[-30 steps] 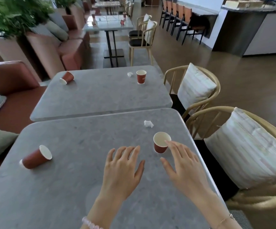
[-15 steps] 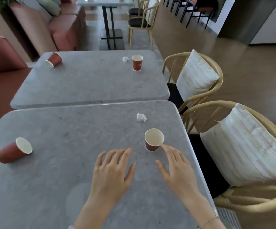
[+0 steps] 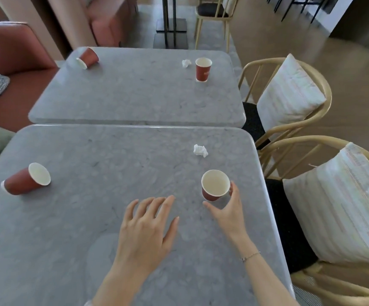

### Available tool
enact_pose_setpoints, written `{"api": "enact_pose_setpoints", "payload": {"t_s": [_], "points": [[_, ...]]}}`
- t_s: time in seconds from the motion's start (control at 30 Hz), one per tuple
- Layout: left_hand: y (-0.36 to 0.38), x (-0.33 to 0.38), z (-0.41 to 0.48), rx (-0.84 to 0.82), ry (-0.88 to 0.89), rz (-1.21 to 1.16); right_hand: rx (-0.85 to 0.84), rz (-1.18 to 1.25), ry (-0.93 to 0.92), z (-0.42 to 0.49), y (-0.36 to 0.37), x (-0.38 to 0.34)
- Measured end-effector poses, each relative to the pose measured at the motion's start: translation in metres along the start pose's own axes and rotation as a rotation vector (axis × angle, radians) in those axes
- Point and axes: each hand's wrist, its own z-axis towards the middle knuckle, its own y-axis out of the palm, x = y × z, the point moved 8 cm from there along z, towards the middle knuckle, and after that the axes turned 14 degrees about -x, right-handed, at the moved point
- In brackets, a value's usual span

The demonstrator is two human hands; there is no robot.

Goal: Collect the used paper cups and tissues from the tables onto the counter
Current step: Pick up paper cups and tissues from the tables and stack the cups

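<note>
My right hand (image 3: 227,209) curves round the upright cup (image 3: 215,184) near the table's (image 3: 73,228) right edge, fingers touching its side, thumb not yet closed. Left hand (image 3: 147,226) is spread. This looks like the first pickup: pinch gently, then lift.

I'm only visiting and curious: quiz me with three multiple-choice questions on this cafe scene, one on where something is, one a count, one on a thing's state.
1. Where does the near table's tissue lie?
A. beyond the upright cup
B. inside a cup
C. on a chair

2. How many red cups stand or lie on the two tables?
A. two
B. four
C. six

3. How is the near table's left cup?
A. upright
B. on its side
C. crushed flat

Answers:
1 A, the tissue sits farther off than the cup by the right hand.
2 B, there are two on each table.
3 B, its mouth faces sideways.
</note>
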Motion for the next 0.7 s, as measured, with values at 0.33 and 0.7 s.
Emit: {"api": "enact_pose_setpoints", "payload": {"t_s": [0.33, 0.7], "points": [[0.003, -0.007, 0.002, -0.022, -0.053, -0.006, 0.046, 0.148, -0.091, 0.020, 0.001, -0.002], [-0.002, -0.014, 0.002, -0.020, -0.089, -0.009, 0.009, 0.207, -0.104, 0.014, 0.000, -0.013]]}}
